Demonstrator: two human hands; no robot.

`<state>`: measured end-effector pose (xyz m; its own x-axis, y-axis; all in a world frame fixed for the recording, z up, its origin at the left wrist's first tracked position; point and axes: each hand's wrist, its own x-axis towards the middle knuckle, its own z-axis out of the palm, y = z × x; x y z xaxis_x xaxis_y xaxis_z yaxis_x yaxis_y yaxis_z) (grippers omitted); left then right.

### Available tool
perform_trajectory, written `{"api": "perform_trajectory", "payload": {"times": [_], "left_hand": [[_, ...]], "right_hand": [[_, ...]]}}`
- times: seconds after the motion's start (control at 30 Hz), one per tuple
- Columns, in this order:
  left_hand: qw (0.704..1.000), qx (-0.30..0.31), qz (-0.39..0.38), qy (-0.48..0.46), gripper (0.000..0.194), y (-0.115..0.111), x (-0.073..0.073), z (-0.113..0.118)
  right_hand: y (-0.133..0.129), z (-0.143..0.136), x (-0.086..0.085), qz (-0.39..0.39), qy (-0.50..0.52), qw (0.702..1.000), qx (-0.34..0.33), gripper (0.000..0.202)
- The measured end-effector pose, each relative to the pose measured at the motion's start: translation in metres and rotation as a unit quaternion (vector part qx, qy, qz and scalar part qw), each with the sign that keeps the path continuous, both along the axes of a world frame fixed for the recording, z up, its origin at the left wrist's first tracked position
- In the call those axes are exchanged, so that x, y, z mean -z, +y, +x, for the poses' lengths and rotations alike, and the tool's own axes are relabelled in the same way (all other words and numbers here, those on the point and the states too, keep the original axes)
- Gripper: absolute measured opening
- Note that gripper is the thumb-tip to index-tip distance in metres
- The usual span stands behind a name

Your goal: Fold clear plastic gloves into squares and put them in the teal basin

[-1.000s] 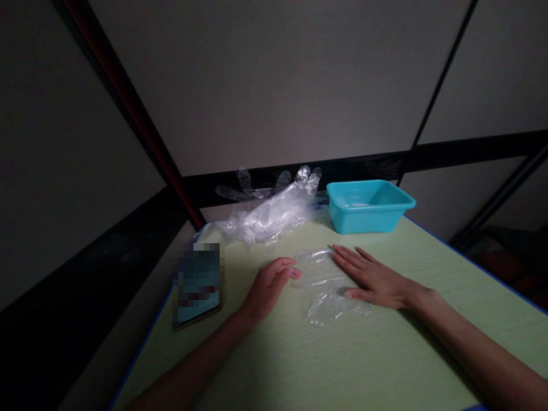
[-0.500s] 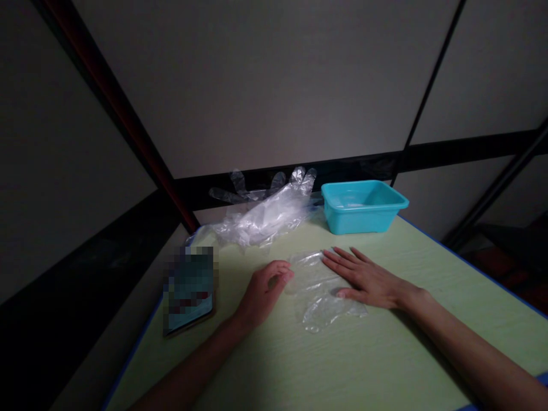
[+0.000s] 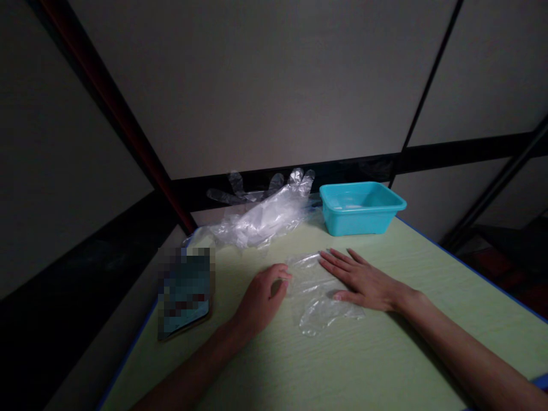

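Observation:
A clear disposable plastic glove lies spread on the light green table. My right hand rests flat on its right part, fingers stretched out and thumb apart. At the glove's left edge is my left hand, its thumb and fingers curled toward each other in a pinch at the thin film. How much film sits between those fingertips is hard to see. Behind, a pile of clear plastic gloves lies heaped at the table's back, some glove fingers sticking up.
A turquoise plastic basin stands at the back right of the table. On the left is a phone-like device with a blurred-out screen. Pale panels with dark bands rise directly behind the table.
My left thumb tip has shifted slightly down from the fingertips at the glove's edge. My right hand stays flat on the glove. The whole view has shifted slightly.

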<state>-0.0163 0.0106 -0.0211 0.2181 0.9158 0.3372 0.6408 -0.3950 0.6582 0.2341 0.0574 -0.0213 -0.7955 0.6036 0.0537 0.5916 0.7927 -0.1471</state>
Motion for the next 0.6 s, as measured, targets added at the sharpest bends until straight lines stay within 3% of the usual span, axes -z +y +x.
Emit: {"api": "perform_trajectory", "payload": {"times": [0.13,0.33,0.6], "left_hand": [[0.998,-0.003,0.028,0.050,0.025,-0.0009,0.0027,-0.0002],[0.972,0.056,0.068,0.218,0.051,-0.0040,0.0032,0.0038],[0.943,0.060,0.053,0.323,0.048,-0.0041,0.0079,0.0035]], "right_hand": [[0.0015,0.0009,0.0016,0.012,0.016,1.000,0.000,0.073],[0.0042,0.0057,0.0042,0.024,0.016,0.999,0.019,0.072],[0.0030,0.0040,0.0040,0.013,-0.013,0.999,0.036,0.073]]}}
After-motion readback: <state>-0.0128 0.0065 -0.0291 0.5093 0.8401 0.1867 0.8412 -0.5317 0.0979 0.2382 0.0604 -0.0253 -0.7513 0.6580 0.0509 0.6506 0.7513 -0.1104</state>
